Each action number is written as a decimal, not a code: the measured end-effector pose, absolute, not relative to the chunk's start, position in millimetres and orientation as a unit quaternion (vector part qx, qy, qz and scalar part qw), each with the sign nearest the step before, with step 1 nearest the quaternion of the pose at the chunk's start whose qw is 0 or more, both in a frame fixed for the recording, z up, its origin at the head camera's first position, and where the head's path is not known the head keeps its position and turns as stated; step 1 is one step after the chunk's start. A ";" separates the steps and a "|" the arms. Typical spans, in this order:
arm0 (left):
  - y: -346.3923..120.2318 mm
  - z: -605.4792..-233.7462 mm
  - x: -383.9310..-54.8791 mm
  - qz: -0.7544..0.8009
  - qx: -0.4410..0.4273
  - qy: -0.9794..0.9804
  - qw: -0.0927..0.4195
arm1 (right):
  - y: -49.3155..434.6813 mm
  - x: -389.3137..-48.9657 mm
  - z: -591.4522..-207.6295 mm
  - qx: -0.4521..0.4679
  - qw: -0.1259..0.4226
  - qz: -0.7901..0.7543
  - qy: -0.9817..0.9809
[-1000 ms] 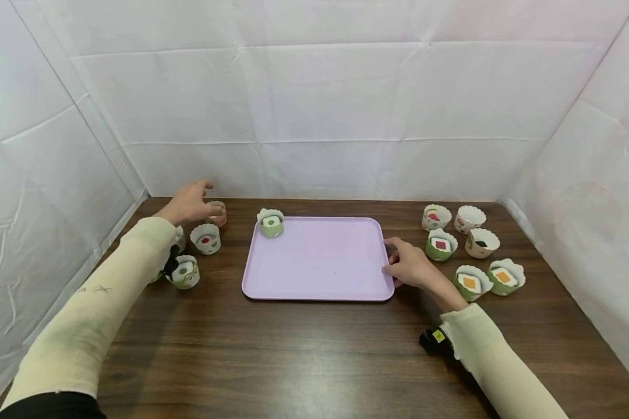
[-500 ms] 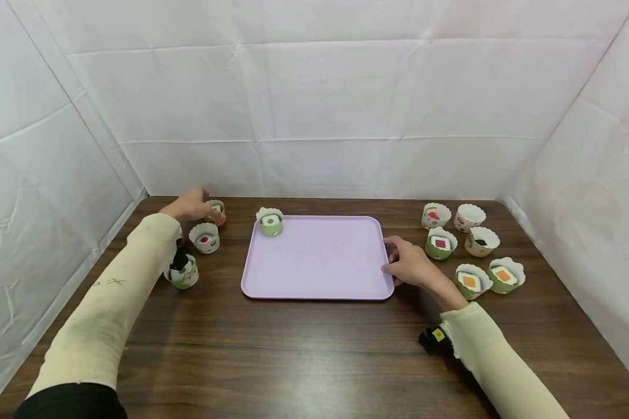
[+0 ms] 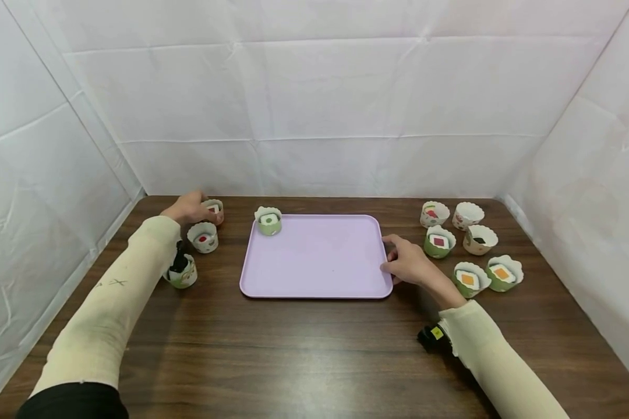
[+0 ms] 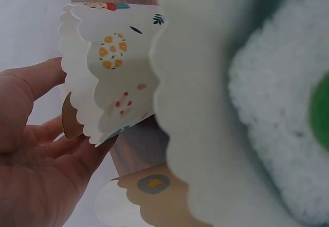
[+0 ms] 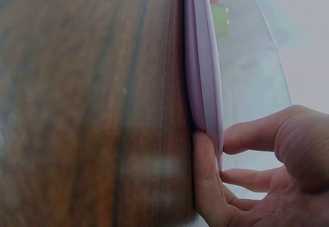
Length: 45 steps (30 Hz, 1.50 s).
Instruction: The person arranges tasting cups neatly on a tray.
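Observation:
At the table's far left, my left hand (image 3: 187, 209) holds a scalloped paper baking cup (image 3: 214, 206) by its sides, fingers and thumb curled round it. Something whitish with red lies inside. In the left wrist view a brown sliver of a cup (image 4: 71, 118) shows between the fingers, behind a white patterned cup (image 4: 126, 72). Nearer me, a cup with a rice piece and green centre (image 4: 280, 119) hides much of that view. My right hand (image 3: 410, 263) pinches the right edge of the lilac tray (image 3: 320, 267), thumb above and fingers at its underside.
A green cup with a sushi-like piece (image 3: 268, 221) stands on the tray's far left corner. Several more filled cups (image 3: 469, 280) are grouped to the right of the tray. Two cups (image 3: 202, 238) stand near my left forearm. White cloth walls (image 3: 314, 116) enclose the table.
My left hand has come down onto the far left cup and closed its fingers round it. The left forearm has shifted slightly right. My right hand and the tray stay put.

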<state>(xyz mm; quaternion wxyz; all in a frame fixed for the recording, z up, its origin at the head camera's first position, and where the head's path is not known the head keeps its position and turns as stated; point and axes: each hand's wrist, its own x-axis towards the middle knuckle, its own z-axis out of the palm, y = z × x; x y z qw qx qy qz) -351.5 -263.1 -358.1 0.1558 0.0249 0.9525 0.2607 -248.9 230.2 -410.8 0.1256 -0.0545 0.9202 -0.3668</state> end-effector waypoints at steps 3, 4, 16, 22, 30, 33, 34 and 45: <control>-264.8 -359.5 -350.6 0.263 0.028 0.953 0.149 | 229.9 -249.1 -411.6 -0.055 0.126 -0.368 0.920; -265.1 -359.6 -349.9 0.262 0.030 0.953 0.147 | 229.8 -249.1 -411.9 -0.055 0.126 -0.368 0.920; -266.7 -353.5 -343.3 0.332 0.049 0.935 0.117 | 229.4 -249.1 -412.7 -0.055 0.129 -0.367 0.920; -262.9 -355.2 -344.1 0.391 0.070 0.913 0.095 | 229.7 -249.9 -411.8 -0.058 0.127 -0.366 0.920; -246.9 -354.0 -342.8 0.410 0.102 0.903 0.081 | 230.7 -250.1 -413.2 -0.058 0.125 -0.364 0.921; -237.9 -352.7 -342.4 0.405 0.111 0.904 0.079 | 231.1 -249.5 -413.5 -0.058 0.123 -0.365 0.921; -235.0 -352.3 -342.3 0.403 0.113 0.905 0.079 | 231.1 -249.4 -413.6 -0.058 0.123 -0.365 0.921; -204.5 -348.1 -340.8 0.384 0.129 0.913 0.044 | 230.0 -249.0 -413.0 -0.055 0.125 -0.362 0.922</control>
